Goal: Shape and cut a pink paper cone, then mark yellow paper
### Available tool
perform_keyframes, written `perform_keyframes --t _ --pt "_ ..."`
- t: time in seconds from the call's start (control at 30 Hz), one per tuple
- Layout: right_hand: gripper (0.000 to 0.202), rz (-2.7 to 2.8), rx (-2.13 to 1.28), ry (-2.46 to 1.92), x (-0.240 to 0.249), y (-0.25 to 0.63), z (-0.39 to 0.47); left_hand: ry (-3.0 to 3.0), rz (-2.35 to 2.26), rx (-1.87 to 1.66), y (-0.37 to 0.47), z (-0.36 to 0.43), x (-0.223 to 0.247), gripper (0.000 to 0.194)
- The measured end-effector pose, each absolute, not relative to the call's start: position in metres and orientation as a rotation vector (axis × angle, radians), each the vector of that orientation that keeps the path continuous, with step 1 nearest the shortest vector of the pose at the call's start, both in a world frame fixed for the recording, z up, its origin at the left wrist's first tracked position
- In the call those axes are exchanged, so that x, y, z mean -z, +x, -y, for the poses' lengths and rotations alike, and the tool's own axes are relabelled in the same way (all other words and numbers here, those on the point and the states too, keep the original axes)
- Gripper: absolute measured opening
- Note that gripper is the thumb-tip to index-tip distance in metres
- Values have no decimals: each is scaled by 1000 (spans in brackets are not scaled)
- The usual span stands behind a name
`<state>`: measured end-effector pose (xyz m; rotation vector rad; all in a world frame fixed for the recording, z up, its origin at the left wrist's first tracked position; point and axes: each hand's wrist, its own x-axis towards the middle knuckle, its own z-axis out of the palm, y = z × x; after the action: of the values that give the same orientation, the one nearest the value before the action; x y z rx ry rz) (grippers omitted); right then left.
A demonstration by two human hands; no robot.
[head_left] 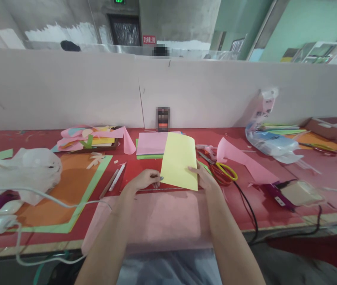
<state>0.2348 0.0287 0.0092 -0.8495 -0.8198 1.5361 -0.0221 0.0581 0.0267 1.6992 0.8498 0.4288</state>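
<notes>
Between my two hands a sheet of yellow paper is held up, slightly tilted. My left hand pinches its lower left corner, fingers curled. At its right edge my right hand grips it, with the thumb on the front and the fingers behind. Under the sheet lies a red sheet, partly covered. Behind it rests a stack of paper with a pink sheet on top. A pair of scissors with yellow and red handles lies just right of my right hand.
Pens lie left of my left hand. Orange paper and a crumpled plastic bag are farther left. A box of paper scraps stands behind. On the right are a pink strip, a power strip and a clear bag.
</notes>
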Motion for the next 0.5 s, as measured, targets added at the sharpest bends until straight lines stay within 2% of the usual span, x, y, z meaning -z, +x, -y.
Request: perform_keyframes --t 0.23,0.37,0.5 --pt "43 820 -1629 -932 -7 231 -29 1707 -840 -432 -22 -60 -23 35" --pt "48 849 -1457 -954 -3 229 -34 1683 -840 -419 -22 -60 -24 36" --pt "42 883 -1347 -936 3 229 -40 1638 -864 -403 -22 -61 -23 37"
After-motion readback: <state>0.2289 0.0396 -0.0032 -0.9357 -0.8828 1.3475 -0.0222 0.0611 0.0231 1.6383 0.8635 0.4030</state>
